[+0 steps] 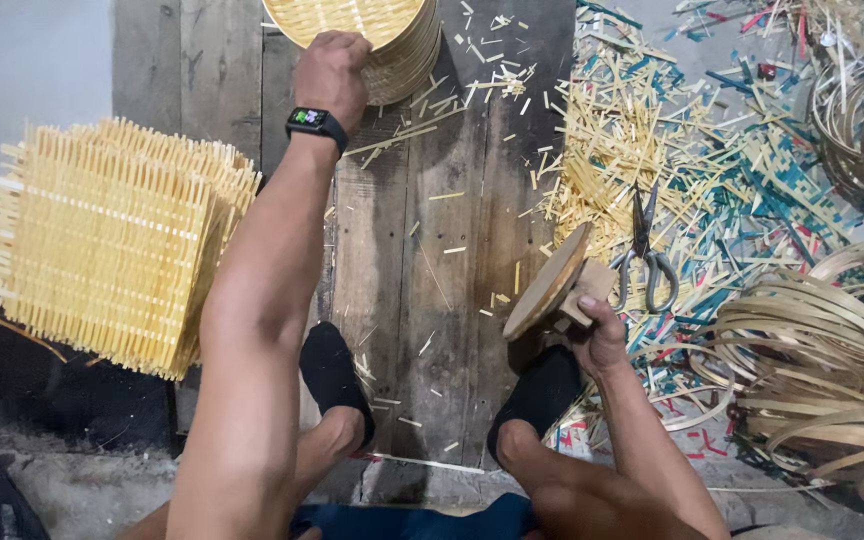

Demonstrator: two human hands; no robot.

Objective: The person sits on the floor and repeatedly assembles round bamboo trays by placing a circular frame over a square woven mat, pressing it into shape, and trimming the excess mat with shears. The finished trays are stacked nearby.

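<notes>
Your left hand (330, 72) grips the stack of round woven bamboo trays (377, 35) at top centre; your right hand (600, 335) clasps a round wooden disc tool (547, 283), centre-right. A pile of untrimmed square bamboo mats (112, 240) waits at left.

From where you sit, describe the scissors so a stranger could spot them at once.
Look right of the wooden boards, where a litter of yellow and teal bamboo offcuts covers the floor. The scissors lie there, blades pointing away, just beyond the right hand. They are the only metal thing among the strips.
</notes>
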